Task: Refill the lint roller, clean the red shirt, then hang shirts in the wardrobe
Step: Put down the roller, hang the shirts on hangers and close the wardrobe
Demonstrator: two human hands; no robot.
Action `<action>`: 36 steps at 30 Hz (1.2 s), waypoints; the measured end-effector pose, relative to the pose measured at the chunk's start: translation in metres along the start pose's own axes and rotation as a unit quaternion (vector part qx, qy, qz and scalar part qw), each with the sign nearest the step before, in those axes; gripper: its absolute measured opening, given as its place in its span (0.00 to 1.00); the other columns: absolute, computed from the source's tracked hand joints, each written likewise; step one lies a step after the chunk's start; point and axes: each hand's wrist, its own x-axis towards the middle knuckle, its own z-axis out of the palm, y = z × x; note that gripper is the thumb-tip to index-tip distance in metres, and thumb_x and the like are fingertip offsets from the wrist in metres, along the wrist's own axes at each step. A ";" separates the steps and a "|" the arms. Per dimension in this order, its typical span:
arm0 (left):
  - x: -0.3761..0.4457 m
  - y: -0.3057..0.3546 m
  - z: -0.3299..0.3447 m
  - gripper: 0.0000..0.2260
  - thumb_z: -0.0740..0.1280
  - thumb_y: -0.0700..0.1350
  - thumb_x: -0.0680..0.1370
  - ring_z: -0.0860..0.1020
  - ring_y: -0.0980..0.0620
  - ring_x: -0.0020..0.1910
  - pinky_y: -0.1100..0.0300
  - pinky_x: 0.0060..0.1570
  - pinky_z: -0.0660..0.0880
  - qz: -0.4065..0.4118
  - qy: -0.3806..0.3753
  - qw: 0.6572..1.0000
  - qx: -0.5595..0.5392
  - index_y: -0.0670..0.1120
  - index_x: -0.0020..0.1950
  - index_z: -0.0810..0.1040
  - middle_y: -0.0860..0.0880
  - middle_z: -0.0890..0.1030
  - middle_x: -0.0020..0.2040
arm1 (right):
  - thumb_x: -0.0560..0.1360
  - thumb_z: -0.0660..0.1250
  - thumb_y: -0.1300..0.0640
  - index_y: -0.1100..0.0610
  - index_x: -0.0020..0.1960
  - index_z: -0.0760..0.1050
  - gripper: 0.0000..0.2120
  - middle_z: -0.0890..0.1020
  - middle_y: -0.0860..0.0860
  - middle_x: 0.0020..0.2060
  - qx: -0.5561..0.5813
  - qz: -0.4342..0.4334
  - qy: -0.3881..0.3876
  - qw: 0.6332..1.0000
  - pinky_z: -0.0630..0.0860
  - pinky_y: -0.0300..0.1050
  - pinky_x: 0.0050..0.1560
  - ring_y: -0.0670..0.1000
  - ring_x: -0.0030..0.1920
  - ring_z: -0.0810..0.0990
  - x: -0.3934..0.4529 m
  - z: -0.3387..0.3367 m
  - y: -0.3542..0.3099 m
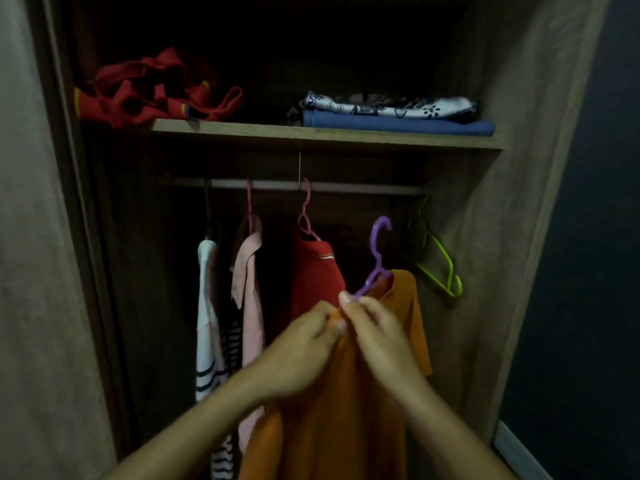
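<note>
Both hands are raised in front of the open wardrobe (pixel 491 209), working on an orange shirt (pixel 346 410) that hangs from a purple hanger (pixel 375 261). The left hand (pixel 298 355) pinches a fold of the orange cloth near the collar, fingers curled round it. The right hand (pixel 377 334) has its grip on the lower arm of the purple hanger, thumb and fingertips closed on the plastic just where it enters the shirt's neck. The hanger's hook points up and is below the rail (pixel 311 186), not touching it.

The red shirt (pixel 317 275) hangs on a pink hanger (pixel 304 216) hooked over the rail, just left of the orange shirt and partly behind the hands. Further left hang a pale pink shirt (pixel 247 289) on another pink hanger and a white top with dark stripes (pixel 207 323). A green hanger (pixel 440 261) hangs bare at the right end of the rail, near the wardrobe's side wall.

On the shelf (pixel 311 133) above lie crumpled red clothes (pixel 152 91) at the left and, at the right, a folded blue garment (pixel 398 125) with a patterned black-and-white cloth (pixel 388 105) on top. The light is dim; no label or writing can be read, and the red shirt's pale stripe may be trim.
</note>
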 end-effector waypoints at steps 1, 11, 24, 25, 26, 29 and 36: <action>0.002 -0.001 0.010 0.19 0.58 0.50 0.79 0.71 0.59 0.66 0.53 0.70 0.65 0.024 -0.030 0.999 -0.026 0.48 0.69 0.69 0.53 0.76 0.65 | 0.74 0.68 0.47 0.53 0.53 0.76 0.12 0.83 0.44 0.41 0.014 0.028 0.001 1.000 0.73 0.30 0.43 0.38 0.41 0.81 0.000 0.002 0.002; 0.082 -0.018 0.002 0.13 0.61 0.38 0.76 0.74 0.57 0.60 0.67 0.62 0.66 0.039 0.188 0.981 -0.002 0.46 0.55 0.81 0.49 0.77 0.57 | 0.78 0.59 0.67 0.57 0.64 0.69 0.16 0.83 0.59 0.50 0.018 0.146 0.022 0.989 0.80 0.40 0.37 0.51 0.40 0.85 0.032 -0.044 0.001; 0.138 -0.073 -0.005 0.18 0.63 0.36 0.74 0.61 0.34 0.72 0.50 0.68 0.67 -0.116 0.117 0.947 0.275 0.44 0.64 0.71 0.36 0.36 0.77 | 0.78 0.55 0.66 0.61 0.74 0.60 0.24 0.85 0.50 0.48 -0.185 0.089 -0.006 0.979 0.75 0.36 0.45 0.45 0.47 0.79 0.144 -0.028 0.005; 0.135 -0.077 -0.009 0.20 0.63 0.34 0.74 0.65 0.36 0.71 0.53 0.65 0.70 -0.114 0.123 0.946 0.277 0.43 0.66 0.69 0.35 0.35 0.76 | 0.78 0.57 0.65 0.61 0.72 0.64 0.23 0.85 0.50 0.47 -0.189 0.084 -0.005 0.978 0.75 0.39 0.51 0.45 0.48 0.80 0.160 -0.024 0.002; 0.132 -0.081 -0.013 0.21 0.62 0.33 0.75 0.66 0.37 0.70 0.55 0.65 0.70 -0.105 0.129 0.947 0.274 0.43 0.68 0.68 0.35 0.35 0.76 | 0.77 0.59 0.64 0.60 0.68 0.70 0.19 0.85 0.50 0.45 -0.189 0.086 -0.001 0.978 0.77 0.44 0.56 0.47 0.48 0.81 0.174 -0.020 -0.001; 0.129 -0.088 -0.025 0.22 0.59 0.33 0.76 0.65 0.38 0.71 0.55 0.68 0.67 -0.096 0.131 0.958 0.237 0.43 0.70 0.67 0.36 0.36 0.77 | 0.74 0.63 0.63 0.59 0.52 0.80 0.10 0.85 0.53 0.43 -0.187 0.087 -0.008 0.978 0.80 0.53 0.56 0.52 0.45 0.84 0.211 -0.004 -0.008; 0.127 -0.094 -0.033 0.25 0.57 0.32 0.76 0.63 0.44 0.74 0.58 0.72 0.63 -0.081 0.128 0.965 0.215 0.45 0.73 0.66 0.42 0.37 0.78 | 0.78 0.55 0.67 0.61 0.61 0.76 0.15 0.84 0.58 0.50 -0.116 0.130 -0.044 0.984 0.81 0.52 0.53 0.56 0.50 0.83 0.247 0.016 0.001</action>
